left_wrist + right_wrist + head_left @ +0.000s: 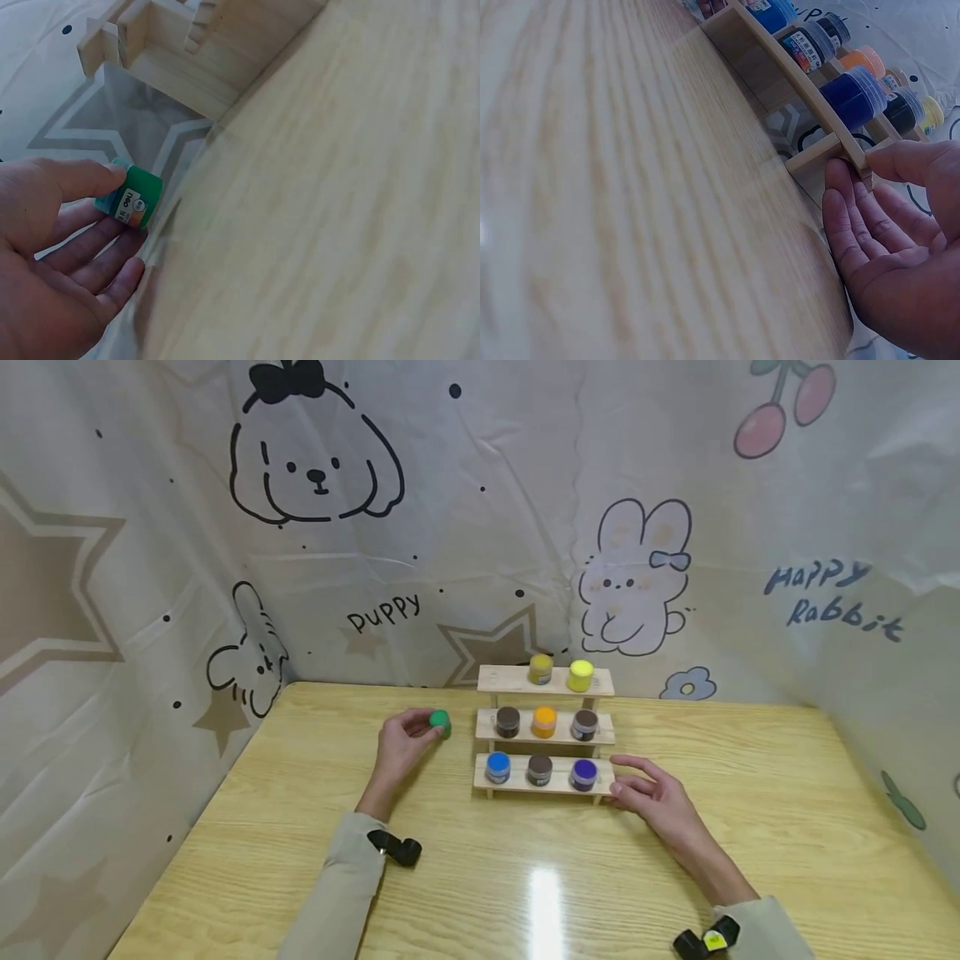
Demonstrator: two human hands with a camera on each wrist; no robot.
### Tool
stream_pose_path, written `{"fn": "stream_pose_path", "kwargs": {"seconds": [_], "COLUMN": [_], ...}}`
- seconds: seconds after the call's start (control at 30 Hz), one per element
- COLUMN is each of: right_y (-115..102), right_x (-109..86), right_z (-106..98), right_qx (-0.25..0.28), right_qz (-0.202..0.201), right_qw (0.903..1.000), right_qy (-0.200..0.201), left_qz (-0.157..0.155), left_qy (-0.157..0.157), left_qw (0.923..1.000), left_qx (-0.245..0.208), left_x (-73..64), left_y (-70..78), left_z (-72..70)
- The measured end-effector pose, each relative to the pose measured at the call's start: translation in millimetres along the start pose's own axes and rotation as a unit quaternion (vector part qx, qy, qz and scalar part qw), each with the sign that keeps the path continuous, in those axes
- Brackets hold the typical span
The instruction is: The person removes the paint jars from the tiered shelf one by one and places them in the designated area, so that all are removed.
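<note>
Between thumb and fingers, my left hand (403, 745) pinches a small green paint jar (441, 723), left of a three-step wooden rack (543, 785). The jar's printed label faces the camera in the left wrist view. My right hand (660, 802) grips the right end of the rack's lowest step, thumb on top and fingers beneath, as the right wrist view shows. On that step stand a blue jar (498, 767), a dark brown jar (539, 769) and a purple jar (583, 774). An orange jar (544, 722) sits between two dark jars on the middle step.
The top step holds a mustard jar (541, 669) and a bright yellow jar (581, 676), with bare wood to their left. The wooden table (420, 877) ends at a printed cloth (480, 527) hanging behind and along the sides.
</note>
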State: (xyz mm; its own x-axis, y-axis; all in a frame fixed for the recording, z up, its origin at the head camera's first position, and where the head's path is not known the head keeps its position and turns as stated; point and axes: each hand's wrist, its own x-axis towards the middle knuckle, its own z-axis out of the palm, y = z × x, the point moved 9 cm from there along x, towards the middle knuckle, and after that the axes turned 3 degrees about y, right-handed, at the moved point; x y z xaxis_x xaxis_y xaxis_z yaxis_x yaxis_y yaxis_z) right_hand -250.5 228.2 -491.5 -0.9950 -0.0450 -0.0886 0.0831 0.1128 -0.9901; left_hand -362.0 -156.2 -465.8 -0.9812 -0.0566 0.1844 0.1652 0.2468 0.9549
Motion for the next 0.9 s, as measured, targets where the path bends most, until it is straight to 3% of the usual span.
{"fn": "stream_pose_path", "kwargs": {"seconds": [0.23,0.47,0.7,0.9], "right_y": [3.0,4.5,7.3,2.4], "right_x": [0.1,-1.4,0.6,0.6], "right_z": [-0.7,-1.5,-0.9,-0.5], "right_qx": [-0.001,0.005,0.006,0.012], "right_qz": [0.001,-0.003,0.002,-0.016], "right_qw": [1.0000,1.0000,1.0000,0.9998], "right_qy": [-0.001,-0.003,-0.006,-0.009], "left_qz": [0.002,0.003,0.002,0.008], "left_qy": [-0.006,-0.007,-0.011,-0.017], "left_qw": [0.9992,0.9972,0.9966,0.9974], "left_qx": [0.038,0.075,0.081,0.069], "left_x": [0.7,-0.9,0.1,2.3], "left_y": [-8.3,-7.2,-8.4,-5.8], "left_z": [0.6,1.4,0.3,-0.2]}}
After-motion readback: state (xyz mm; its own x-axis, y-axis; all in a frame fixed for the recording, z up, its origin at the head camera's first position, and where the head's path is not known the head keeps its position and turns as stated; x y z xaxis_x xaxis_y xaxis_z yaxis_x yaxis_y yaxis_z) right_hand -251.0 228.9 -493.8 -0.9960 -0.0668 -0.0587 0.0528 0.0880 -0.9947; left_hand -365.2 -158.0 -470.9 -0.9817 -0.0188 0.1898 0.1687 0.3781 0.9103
